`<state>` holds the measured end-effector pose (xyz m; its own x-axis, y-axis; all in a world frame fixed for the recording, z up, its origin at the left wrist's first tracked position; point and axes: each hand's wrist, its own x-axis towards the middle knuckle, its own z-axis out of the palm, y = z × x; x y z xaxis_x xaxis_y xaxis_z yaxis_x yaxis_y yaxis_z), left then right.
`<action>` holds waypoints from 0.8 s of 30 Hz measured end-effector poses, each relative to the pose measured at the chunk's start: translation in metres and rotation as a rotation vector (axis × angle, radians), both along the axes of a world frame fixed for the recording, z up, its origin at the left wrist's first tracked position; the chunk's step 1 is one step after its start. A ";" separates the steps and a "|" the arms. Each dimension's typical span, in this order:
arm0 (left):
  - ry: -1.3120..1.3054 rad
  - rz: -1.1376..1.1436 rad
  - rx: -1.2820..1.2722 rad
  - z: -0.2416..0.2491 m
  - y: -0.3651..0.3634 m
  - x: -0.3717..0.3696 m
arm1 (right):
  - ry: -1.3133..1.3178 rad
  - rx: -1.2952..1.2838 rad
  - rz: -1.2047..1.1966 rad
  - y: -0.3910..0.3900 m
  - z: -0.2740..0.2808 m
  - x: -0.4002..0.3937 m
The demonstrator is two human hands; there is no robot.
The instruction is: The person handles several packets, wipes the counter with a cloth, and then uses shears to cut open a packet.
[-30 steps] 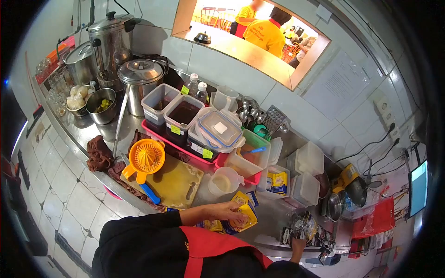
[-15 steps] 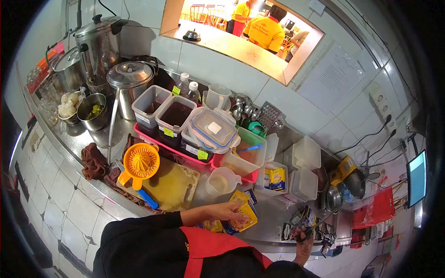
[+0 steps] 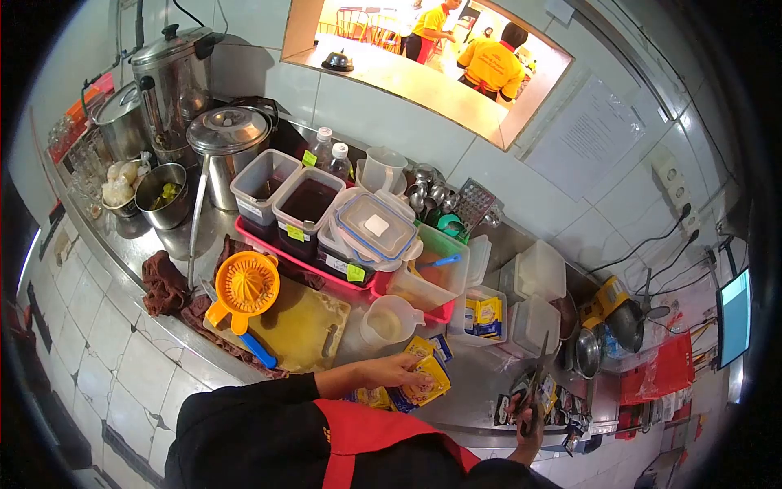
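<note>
My left hand is closed on yellow-and-blue sachets above the steel counter. More yellow sachets lie below that wrist, partly hidden by my apron. In my right hand is a pair of scissors, fingers wrapped round the handles and blades pointing up, away from me. Dark sachets lie on the counter beside this hand. A clear plastic jug stands just beyond my left hand. Behind it, a plastic tub holds more yellow sachets.
At left, an orange citrus juicer and a blue-handled knife rest on a yellowed cutting board. Containers of dark liquid stand in a red tray. Metal pots are at the far left. Two people in yellow shirts are beyond the hatch.
My right hand has turned the scissors from pointing right to pointing upward. The left hand stays on the sachets. Beyond the hatch, the people have shifted.
</note>
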<state>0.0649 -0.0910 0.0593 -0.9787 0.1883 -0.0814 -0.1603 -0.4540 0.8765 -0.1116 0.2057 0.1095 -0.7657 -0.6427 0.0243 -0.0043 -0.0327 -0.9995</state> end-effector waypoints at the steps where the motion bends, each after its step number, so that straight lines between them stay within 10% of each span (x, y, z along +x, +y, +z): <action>1: -0.010 0.004 -0.005 0.002 0.000 0.001 | 0.037 0.030 0.013 -0.006 0.007 0.004; 24: -0.006 0.106 -0.032 0.013 0.011 0.011 | -0.077 0.263 0.433 -0.024 0.011 -0.026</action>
